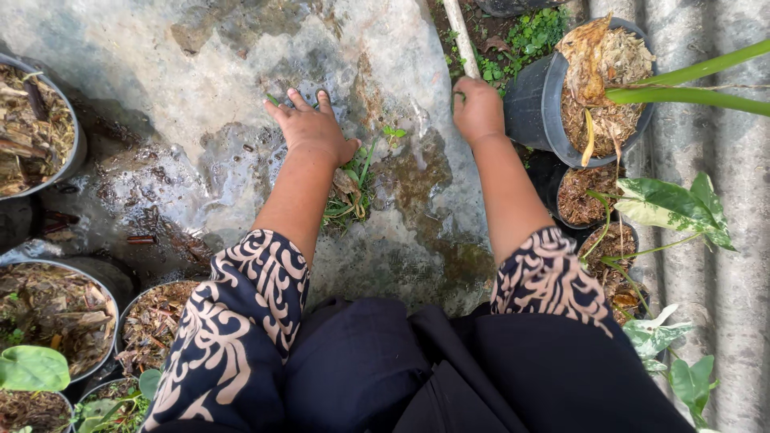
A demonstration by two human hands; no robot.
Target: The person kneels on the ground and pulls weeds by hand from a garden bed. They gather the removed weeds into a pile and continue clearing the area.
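My left hand [311, 125] lies flat on the wet grey ground sheet [160, 48], fingers spread, right beside a small tuft of green weeds [350, 186] that grows through the sheet. My right hand [478, 108] is curled into a fist at the sheet's right edge, next to a pale pole [460, 36] and a black pot [532, 103]. Whether the fist grips a weed I cannot tell. Both arms wear dark sleeves with a cream swirl pattern.
Black pots of dry leaf mulch stand at the left [32, 128] and lower left [56, 309]. More pots [589, 192] and variegated leaves [670, 204] crowd the right. Small green weeds [525, 36] grow in soil at the top right. Corrugated grey sheeting [734, 160] runs along the right.
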